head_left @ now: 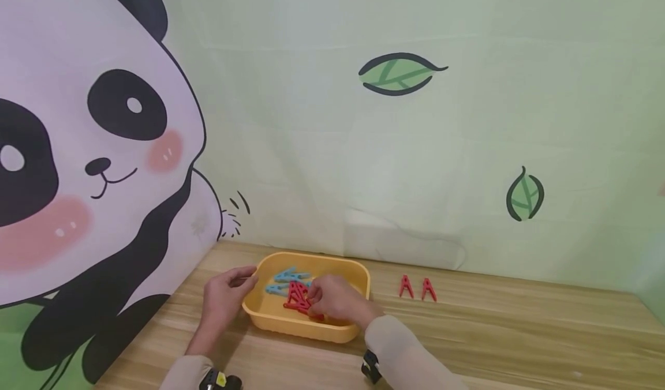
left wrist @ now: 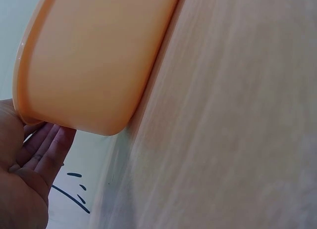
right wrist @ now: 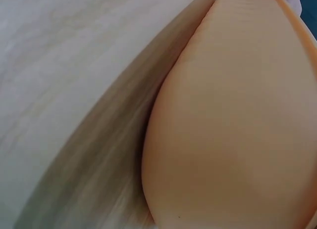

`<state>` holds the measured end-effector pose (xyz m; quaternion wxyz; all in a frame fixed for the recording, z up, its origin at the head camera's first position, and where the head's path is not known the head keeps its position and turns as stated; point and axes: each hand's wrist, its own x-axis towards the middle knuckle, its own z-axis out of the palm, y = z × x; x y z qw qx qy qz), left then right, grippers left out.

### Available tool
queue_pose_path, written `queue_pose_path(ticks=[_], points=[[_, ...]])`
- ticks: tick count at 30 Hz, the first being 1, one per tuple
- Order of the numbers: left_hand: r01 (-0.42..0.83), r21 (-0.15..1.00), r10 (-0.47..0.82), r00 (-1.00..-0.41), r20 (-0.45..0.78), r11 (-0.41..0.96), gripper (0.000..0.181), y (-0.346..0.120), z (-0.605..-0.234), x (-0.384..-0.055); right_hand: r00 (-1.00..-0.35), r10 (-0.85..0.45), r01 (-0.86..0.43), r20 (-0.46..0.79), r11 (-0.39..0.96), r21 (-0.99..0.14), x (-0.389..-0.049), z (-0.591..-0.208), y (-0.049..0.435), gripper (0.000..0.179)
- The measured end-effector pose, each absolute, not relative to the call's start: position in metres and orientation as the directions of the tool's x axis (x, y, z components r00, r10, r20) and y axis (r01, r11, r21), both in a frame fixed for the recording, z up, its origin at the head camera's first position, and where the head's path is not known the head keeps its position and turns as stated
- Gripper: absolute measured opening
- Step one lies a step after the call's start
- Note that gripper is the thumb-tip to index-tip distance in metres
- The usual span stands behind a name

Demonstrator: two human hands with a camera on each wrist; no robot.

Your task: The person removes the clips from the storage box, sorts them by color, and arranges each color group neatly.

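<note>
Reaching into yellow tub (head_left: 306, 325), right hand (head_left: 335, 299) is down among red pegs (head_left: 297, 292), fingers bent. Fingertips partly hidden, so can't tell if it pinches a peg or only touches the pile. Left hand (head_left: 224, 295) is at the tub's left end, fingers fairly straight and loosely spread; left wrist view shows them against the outside wall just below the rim, seemingly steadying it. No peg visible in that hand.

Tub sits flat on wooden table (head_left: 519, 326), near patterned backdrop (head_left: 312, 147). Blue pegs (head_left: 291, 276) lie in a loose heap inside, toward the far left, just beside the red ones.

Progress: looks partway. Two pegs, left one (head_left: 406, 286) and right one (head_left: 429, 289), both red, lie apart, side by side on the table, right of the tub. No blue outside. Left in tub: several red plus all visible blue; exact count unclear, hand blocks part of the pile.
</note>
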<state>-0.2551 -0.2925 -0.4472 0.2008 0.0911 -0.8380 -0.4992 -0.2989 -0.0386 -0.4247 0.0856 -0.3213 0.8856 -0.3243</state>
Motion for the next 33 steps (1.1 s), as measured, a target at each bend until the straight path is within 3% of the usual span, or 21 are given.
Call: queue_pose_path(ticks=[7, 14, 28, 33], points=[[0.059, 0.869, -0.352, -0.899, 0.259, 0.491, 0.025, -0.293, -0.448, -0.254, -0.774, -0.629, -0.532, 0.065, 0.592, -0.605, -0.300, -0.427, -0.039, 0.015], [0.055, 0.865, -0.349, -0.901, 0.258, 0.498, 0.025, -0.293, -0.448, -0.255, -0.782, -0.619, -0.499, 0.065, 0.560, -0.661, -0.298, -0.422, -0.033, 0.014], [0.058, 0.873, -0.350, -0.902, 0.254, 0.483, 0.026, -0.293, -0.448, -0.255, -0.750, -0.621, -0.597, 0.230, 0.483, -0.640, -0.291, -0.405, -0.004, 0.014], [0.056, 0.874, -0.350, -0.902, 0.251, 0.484, 0.026, -0.293, -0.448, -0.255, -0.777, -0.584, -0.569, 0.234, 0.493, -0.658, -0.291, -0.405, 0.010, 0.014]])
